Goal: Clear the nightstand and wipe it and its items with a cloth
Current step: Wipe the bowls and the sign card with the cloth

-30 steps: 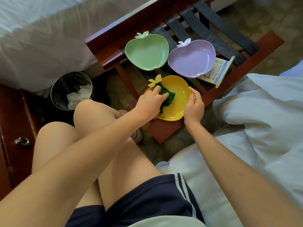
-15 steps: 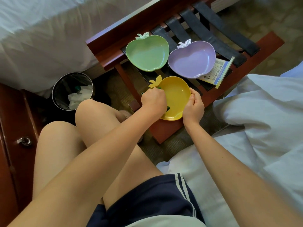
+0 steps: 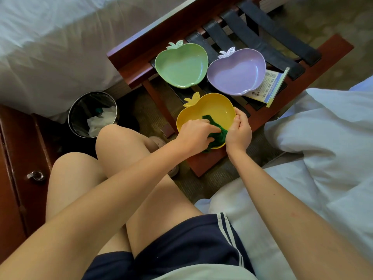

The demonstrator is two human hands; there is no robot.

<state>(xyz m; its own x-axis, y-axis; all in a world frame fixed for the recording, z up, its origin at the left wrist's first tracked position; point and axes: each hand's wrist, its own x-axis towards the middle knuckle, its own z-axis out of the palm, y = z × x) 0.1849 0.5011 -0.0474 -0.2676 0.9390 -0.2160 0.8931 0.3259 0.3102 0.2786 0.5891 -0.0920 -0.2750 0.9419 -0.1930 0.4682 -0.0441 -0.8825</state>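
From the head camera I see my left hand [image 3: 196, 132] bunched over the green cloth [image 3: 219, 135], fingers curled round it and pressing it into the near side of the yellow apple-shaped dish [image 3: 211, 109]. My right hand [image 3: 239, 131] grips that dish by its right rim, thumb and fingers curled over the edge. The dish sits on the near edge of the wooden luggage rack [image 3: 129, 55], over its dark straps. Further back on the rack, the green apple dish [image 3: 181, 65] and the purple apple dish [image 3: 236, 72] lie side by side, just apart, with a printed leaflet [image 3: 268, 85] tucked partly under the purple one. Left of my knees a waste bin [image 3: 71, 118] holds crumpled white paper, and a dark wood cabinet [image 3: 12, 158] with a metal knob fills the left edge
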